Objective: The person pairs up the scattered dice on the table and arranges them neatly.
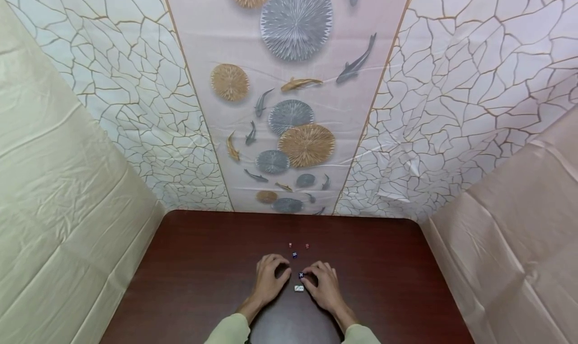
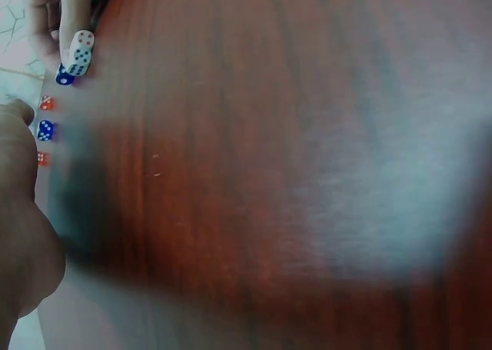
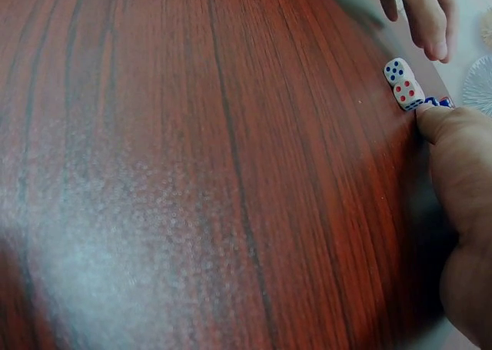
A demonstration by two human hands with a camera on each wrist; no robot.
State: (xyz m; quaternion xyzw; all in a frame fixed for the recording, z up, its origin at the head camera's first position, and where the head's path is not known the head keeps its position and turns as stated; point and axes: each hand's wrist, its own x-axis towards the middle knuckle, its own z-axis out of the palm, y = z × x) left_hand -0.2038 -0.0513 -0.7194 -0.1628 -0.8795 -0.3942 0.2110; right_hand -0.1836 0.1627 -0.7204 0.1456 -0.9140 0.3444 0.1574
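My right hand (image 1: pixel 324 286) pinches a blue die (image 1: pixel 301 275) with white pips between thumb and index finger, low at the tabletop. Just nearer to me, two white dice (image 1: pixel 299 288) sit side by side, touching; in the right wrist view the white dice (image 3: pixel 408 94) show red and blue pips. Opposite, my left hand (image 1: pixel 269 280) is curved with a gap between thumb and index finger, holding nothing. Beyond its fingertips lies a second blue die (image 1: pixel 295 255). Two small red dice, a left one (image 1: pixel 290 244) and a right one (image 1: pixel 307 245), lie apart farther back.
The dark reddish-brown wooden table (image 1: pixel 203 264) has rounded far corners. Behind it hangs a patterned cloth (image 1: pixel 289 133) with fish and round leaf shapes. Plain beige cloth walls, left (image 1: pixel 67 198) and right (image 1: pixel 510 223), flank the table.
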